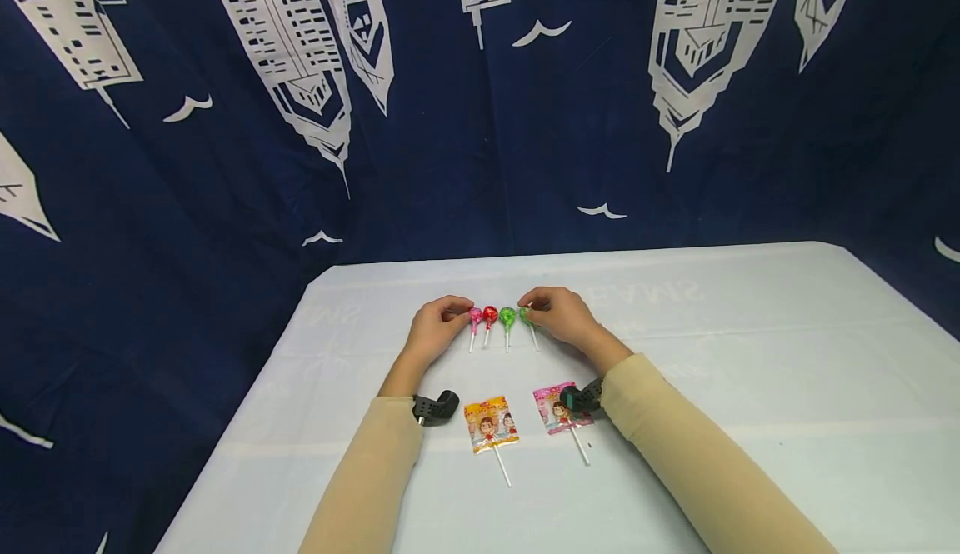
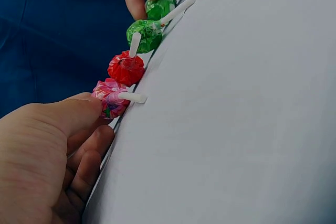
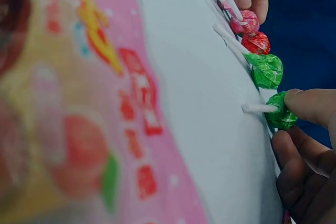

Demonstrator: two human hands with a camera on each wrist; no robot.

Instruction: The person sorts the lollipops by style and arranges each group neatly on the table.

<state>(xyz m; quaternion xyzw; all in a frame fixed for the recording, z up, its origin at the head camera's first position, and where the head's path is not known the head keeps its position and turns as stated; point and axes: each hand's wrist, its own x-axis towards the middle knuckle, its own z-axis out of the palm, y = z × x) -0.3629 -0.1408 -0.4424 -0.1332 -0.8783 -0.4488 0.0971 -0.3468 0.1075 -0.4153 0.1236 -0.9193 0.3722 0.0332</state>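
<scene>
A row of round lollipops with white sticks lies on the white table. My left hand (image 1: 435,331) pinches the pink lollipop (image 2: 109,97) at the row's left end, thumb against its wrapper. Beside it come a red lollipop (image 1: 491,315) and a green lollipop (image 1: 507,317), which neither hand holds. At the right end, my right hand (image 1: 564,317) pinches a second green lollipop (image 3: 281,110) between thumb and finger. Its stick points toward the near side of the table and stands slightly apart from the other green one.
Nearer on the table (image 1: 712,421) lie two flat lollipops in printed wrappers, an orange packet (image 1: 491,425) and a pink packet (image 1: 551,408). The right wrist camera partly covers the pink packet. A dark blue curtain (image 1: 465,162) with white building prints hangs behind the table.
</scene>
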